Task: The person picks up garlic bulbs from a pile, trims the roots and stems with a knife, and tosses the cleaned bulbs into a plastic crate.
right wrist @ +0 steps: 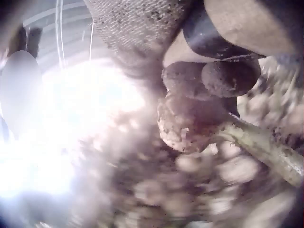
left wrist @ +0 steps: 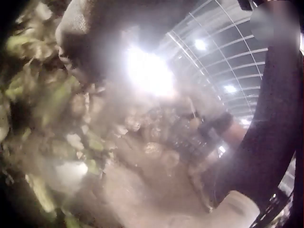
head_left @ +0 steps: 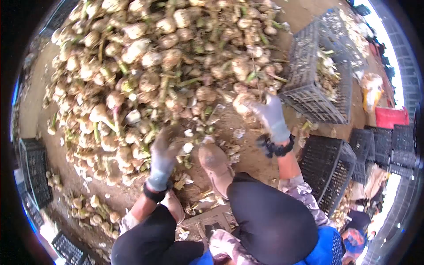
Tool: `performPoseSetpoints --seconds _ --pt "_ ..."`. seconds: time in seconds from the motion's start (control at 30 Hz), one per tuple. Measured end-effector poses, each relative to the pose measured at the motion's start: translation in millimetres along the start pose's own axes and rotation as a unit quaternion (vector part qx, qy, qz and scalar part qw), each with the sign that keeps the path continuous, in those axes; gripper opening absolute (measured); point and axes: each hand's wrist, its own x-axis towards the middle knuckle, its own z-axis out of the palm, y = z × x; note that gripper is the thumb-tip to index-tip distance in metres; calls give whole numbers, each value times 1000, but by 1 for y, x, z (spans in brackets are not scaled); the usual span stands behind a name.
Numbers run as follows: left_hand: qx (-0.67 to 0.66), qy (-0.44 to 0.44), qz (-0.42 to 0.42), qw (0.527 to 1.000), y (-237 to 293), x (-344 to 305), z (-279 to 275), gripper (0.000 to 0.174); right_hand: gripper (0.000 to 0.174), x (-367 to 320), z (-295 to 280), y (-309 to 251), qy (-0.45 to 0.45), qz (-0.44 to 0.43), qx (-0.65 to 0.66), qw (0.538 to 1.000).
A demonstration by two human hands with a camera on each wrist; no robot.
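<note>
Garlic bulb (head_left: 244, 104): held up at the near right edge of the heap, just above the ground. In the right wrist view it is dirt-caked, and a green stalk (right wrist: 259, 142) runs off it to the lower right.

Right hand (head_left: 270, 115): grey work glove, black strap at the wrist. Its fingertips (right wrist: 228, 78) are curled over the top of the bulb and clamp it against the palm.

Left hand (head_left: 161, 154): also in a grey glove. It reaches into the near edge of the heap with the fingers pointing away from the body. It is motion-blurred in the head view and the left wrist view is hazy, so I cannot tell whether the fingers are closed on anything.

Garlic heap (head_left: 145, 57): a large mound of unwashed bulbs with green stalks attached, filling the upper left of the head view. It sits on bare dirt ground (head_left: 251, 159) strewn with loose skins.

A shoe (head_left: 215, 163) is planted between the two hands, toe toward the heap.

A black plastic crate (head_left: 316, 75) lies tilted just right of the heap, with pale trimmings inside. A second black crate (head_left: 329, 170) stands beside the right forearm. A third crate (head_left: 33, 176) sits at far left, with a small scatter of bulbs (head_left: 88, 207) near it. A red crate (head_left: 391, 117) is at far right.
</note>
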Motion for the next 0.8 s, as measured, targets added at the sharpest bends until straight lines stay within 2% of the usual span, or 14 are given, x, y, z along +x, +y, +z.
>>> performPoseSetpoints --seconds 0.07,0.1,0.13,0.17,0.2,0.3,0.4,0.47,0.5,0.53,0.57,0.67,0.73,0.8 --pt "53 -12 120 991 -15 10 13 66 40 -32 51 -68 -141 117 118 976" --pt "6 -24 156 987 11 12 21 68 44 -42 81 -70 -183 111 139 967" --pt "-81 15 44 996 14 8 25 55 48 -47 104 -69 -225 104 159 956" --pt "-94 45 38 994 12 3 15 53 54 -45 117 -51 -278 63 263 922" --pt "-107 72 33 991 11 0 6 51 61 -37 114 -43 -321 35 178 930" --pt "-162 56 -68 983 10 -5 -16 54 69 -29 101 -12 -243 -210 -163 933" --pt "-200 75 -98 972 4 -7 -15 57 67 -45 93 -5 -225 -162 -177 944" --pt "-202 61 -89 973 -15 -6 -15 54 50 -58 101 -27 -196 -172 -214 941" --pt "-36 -15 58 998 -34 -7 -22 51 41 -58 108 -27 -152 -272 -246 918" --pt "131 -90 202 966 -37 -10 -25 49 33 -58 115 -27 -107 -368 -273 882" --pt "152 -27 62 986 -39 -13 -15 41 23 -58 119 -31 -122 -367 -340 857" --pt "55 -20 40 997 -18 -16 -11 37 23 -58 124 -39 -131 -385 -415 814" --pt "77 -30 103 991 -24 -12 -17 36 34 -59 127 -38 -158 -374 -427 808" --pt "-94 -53 46 993 -23 -18 -19 37 45 -61 128 -34 -187 -360 -438 802"
